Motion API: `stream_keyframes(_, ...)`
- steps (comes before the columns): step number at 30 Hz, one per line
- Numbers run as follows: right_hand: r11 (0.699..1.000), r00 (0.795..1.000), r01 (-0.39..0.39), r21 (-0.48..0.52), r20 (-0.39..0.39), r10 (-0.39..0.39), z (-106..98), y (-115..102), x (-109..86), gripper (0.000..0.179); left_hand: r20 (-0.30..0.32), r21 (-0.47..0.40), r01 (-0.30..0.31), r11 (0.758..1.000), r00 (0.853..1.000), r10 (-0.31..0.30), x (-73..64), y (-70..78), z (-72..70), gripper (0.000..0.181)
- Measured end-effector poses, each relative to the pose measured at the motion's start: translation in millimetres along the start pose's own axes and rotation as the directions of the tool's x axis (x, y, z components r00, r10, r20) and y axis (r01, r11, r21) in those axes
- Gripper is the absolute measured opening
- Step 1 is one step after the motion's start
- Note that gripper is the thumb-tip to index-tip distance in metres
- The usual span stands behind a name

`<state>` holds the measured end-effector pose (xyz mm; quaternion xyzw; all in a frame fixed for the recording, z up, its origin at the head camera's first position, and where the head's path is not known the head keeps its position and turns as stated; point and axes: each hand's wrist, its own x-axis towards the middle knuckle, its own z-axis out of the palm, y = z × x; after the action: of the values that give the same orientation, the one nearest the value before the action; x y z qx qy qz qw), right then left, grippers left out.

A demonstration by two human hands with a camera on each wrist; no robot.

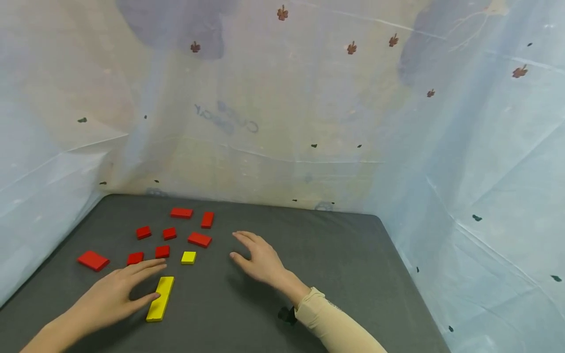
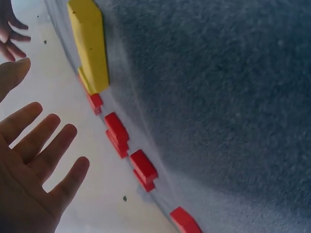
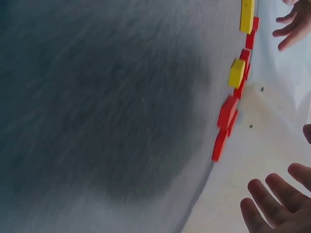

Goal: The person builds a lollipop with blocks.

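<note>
My left hand [image 1: 116, 294] hovers over the left part of the dark table with fingers spread. Its thumb overlaps the long yellow block [image 1: 164, 294] in the head view, and its fingertips overlap the edge of a small red block [image 1: 135, 258]. In the left wrist view the fingers [image 2: 53, 145] are extended with nothing between them. My right hand [image 1: 262, 260] is held over the middle of the table, fingers loosely extended and holding nothing. Left of it lie a small yellow square block [image 1: 188, 258] and a red rectangular block [image 1: 200, 239].
More red blocks lie towards the back left, among them one by the far edge [image 1: 181, 213], an upright-turned one [image 1: 207, 220] and a larger one [image 1: 93, 261] at far left. A pale printed curtain [image 1: 273, 162] surrounds the dark table [image 1: 353, 284].
</note>
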<state>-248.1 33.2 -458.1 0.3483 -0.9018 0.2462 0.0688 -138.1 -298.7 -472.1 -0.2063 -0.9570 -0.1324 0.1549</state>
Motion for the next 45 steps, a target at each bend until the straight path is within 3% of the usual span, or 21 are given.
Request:
stream_keyframes(8, 0.998, 0.999, -0.001, 0.065, 0.054, -0.003, 25.1, -16.0, 20.1, 0.053, 0.118, -0.085, 0.054, 0.995, 0.992, -0.044, 2.0, 0.2, 7.2, 0.066)
stream_keyframes(15, 0.995, 0.995, -0.012, 0.095, 0.096, 0.003, 46.5, -26.8, 35.5, 0.054, 0.257, -0.126, 0.120, 0.985, 0.963, -0.085, 3.8, -4.0, 12.9, 0.080)
stream_keyframes(20, 0.996, 0.992, -0.041, 0.085, 0.122, 0.030, 57.6, -31.4, 46.0, 0.055, 0.303, -0.137, 0.106, 0.985, 0.951, -0.060, 4.7, -6.5, 15.5, 0.084)
stream_keyframes(25, 0.997, 0.989, -0.038, 0.063, 0.146, 0.029, 68.1, -33.3, 55.2, 0.053, 0.331, -0.136, 0.088, 0.987, 0.943, -0.038, 5.2, -8.3, 16.7, 0.086)
stream_keyframes(31, 0.999, 0.987, -0.030, 0.038, 0.156, 0.023, 81.3, -36.3, 62.6, 0.048, 0.318, -0.131, 0.066, 0.989, 0.948, -0.021, 1.9, -9.2, 18.3, 0.085)
stream_keyframes(45, 0.998, 0.979, -0.069, -0.003, 0.190, 0.068, 89.4, -45.2, 67.1, 0.043, 0.338, -0.143, 0.064, 0.988, 0.941, -0.013, -2.0, -13.3, 20.4, 0.085)
